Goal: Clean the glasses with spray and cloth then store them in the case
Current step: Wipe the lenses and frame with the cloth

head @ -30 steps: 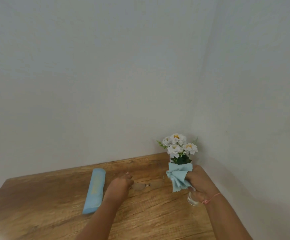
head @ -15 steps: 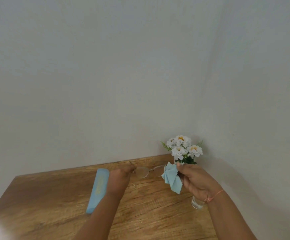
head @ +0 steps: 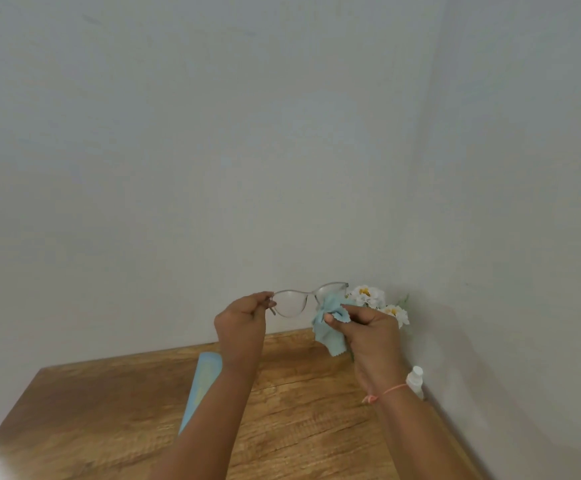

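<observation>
Glasses are up off the table now. Your left hand pinches one end and your right hand pinches the cloth over the other lens, so wiping's starting.

The glasses have a thin, smooth frame of pale grey, half-transparent plastic. Their 2 lenses are clear and glossy, and the wall shows through them. The cleaning cloth is soft, matt, light blue fabric, crumpled into folds, with a zigzag-cut edge. The table is brown wood or wood-look board with bold dark grain. Its finish is smooth and satin, with a white glare at the near left corner. The case looks smooth, matt and pale blue; its material cannot be told. The spray bottle is smooth white plastic, faintly translucent. The bracelet is thin orange cord. The wall is matt and evenly painted.
</observation>
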